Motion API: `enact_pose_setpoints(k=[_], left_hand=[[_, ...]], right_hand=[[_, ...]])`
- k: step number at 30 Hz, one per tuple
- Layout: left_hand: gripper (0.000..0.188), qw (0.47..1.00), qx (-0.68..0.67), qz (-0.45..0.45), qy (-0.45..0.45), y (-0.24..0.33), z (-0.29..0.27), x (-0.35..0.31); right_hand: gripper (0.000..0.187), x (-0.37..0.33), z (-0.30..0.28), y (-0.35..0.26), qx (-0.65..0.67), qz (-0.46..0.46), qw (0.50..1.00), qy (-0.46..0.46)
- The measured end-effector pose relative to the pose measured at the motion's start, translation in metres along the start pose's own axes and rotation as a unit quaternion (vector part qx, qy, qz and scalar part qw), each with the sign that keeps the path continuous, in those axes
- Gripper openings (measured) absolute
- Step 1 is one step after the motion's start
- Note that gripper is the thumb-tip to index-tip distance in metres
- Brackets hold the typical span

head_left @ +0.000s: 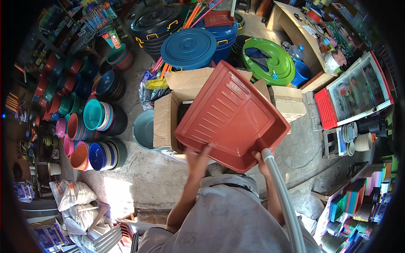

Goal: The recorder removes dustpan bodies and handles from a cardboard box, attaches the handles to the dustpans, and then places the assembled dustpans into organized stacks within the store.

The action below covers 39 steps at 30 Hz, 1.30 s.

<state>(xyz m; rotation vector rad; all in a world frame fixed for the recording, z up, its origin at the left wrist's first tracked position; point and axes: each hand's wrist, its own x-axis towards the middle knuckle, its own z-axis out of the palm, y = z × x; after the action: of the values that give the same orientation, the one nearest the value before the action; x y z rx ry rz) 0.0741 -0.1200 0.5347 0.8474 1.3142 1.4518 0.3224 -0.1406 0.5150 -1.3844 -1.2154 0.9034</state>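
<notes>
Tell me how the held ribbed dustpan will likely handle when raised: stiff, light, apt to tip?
The dustpan looks fairly stiff, given its ribs and raised walls. Its plastic look suggests it's light for its size. The long grey tube at one edge may make it swing or tip.

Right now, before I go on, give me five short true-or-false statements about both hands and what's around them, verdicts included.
1. The right hand holds the red dustpan near its pole. True.
2. The left hand grips the pole. False: it is at the dustpan's near edge, apart from the pole.
3. The cardboard box is closed. False: its flaps stand open.
4. Scissors lie on the green lid. True.
5. The round blue lid is right of the green one. False: it is left of it.
</notes>
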Motion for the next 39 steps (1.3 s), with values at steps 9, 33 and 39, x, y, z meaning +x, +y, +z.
enact_pose_setpoints(k=[9,33,39], left_hand=[[0.053,0.993,0.11,0.028,-0.024,0.042,-0.047,0.014],[0.034,0.907,0.391,0.063,0.139,0.028,-0.038,0.033],[0.042,0.919,0.342,0.095,0.173,0.005,-0.05,0.037]], right_hand=[[0.062,0.03,-0.04,0.016,-0.045,0.107,0.982,-0.149],[0.042,0.037,0.043,0.039,0.032,0.235,0.962,-0.137],[0.045,0.029,0.051,0.04,0.058,0.184,0.977,-0.089]])
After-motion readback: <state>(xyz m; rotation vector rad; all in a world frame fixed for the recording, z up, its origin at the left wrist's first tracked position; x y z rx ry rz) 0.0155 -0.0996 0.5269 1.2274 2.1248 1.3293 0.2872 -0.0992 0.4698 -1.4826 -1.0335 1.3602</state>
